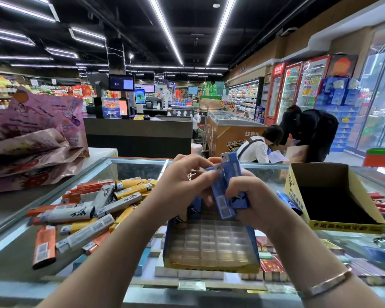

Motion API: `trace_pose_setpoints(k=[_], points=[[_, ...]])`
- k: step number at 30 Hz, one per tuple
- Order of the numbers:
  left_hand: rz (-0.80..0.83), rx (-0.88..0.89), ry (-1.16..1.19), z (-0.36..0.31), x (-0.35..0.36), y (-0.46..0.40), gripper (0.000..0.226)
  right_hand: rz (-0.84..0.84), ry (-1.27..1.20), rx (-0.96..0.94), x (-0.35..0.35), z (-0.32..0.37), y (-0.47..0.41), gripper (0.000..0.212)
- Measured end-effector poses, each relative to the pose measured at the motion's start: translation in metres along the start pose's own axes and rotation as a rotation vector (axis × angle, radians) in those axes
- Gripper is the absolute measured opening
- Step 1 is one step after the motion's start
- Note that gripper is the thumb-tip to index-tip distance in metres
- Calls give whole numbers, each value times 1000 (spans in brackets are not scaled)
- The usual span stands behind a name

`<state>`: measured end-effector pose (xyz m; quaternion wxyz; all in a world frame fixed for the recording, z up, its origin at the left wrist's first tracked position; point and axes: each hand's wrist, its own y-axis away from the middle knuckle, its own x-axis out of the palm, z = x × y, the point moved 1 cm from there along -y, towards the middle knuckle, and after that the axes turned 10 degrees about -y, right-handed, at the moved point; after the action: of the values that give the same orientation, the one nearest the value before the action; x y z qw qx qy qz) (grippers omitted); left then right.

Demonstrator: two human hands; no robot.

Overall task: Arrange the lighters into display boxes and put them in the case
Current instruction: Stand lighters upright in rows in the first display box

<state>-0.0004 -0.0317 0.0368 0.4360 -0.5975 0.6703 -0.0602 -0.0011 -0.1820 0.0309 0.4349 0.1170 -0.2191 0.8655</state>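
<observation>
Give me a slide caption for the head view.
Both hands gather blue lighters above an empty display tray on the glass counter.

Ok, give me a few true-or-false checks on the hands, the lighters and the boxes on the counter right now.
1. Both hands hold blue lighters. True: the left hand and right hand grip them together above the tray.
2. The clear tray under the hands is full of lighters. False: its slots look empty.
3. A pile of loose lighters lies on the glass to the left. True: orange, yellow and grey ones.
4. The yellow box on the right is packed with blue lighters. False: its inside looks dark and empty.
5. The right wrist wears a bracelet. True.
</observation>
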Motion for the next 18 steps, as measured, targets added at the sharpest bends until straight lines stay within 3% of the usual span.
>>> trace_pose_setpoints(k=[3, 7, 12, 18], points=[[-130, -22, 105, 2, -7, -2, 9, -51, -25, -66, -4, 0, -5, 65], [-185, 18, 96, 6, -10, -1, 24, -213, -17, -237, -9, 4, -5, 60], [-155, 63, -114, 5, -10, 1, 32, -484, 404, -468, -11, 9, -2, 49], [-44, 49, -291, 10, -8, 2, 27, -538, 768, -320, -18, 0, -5, 31]])
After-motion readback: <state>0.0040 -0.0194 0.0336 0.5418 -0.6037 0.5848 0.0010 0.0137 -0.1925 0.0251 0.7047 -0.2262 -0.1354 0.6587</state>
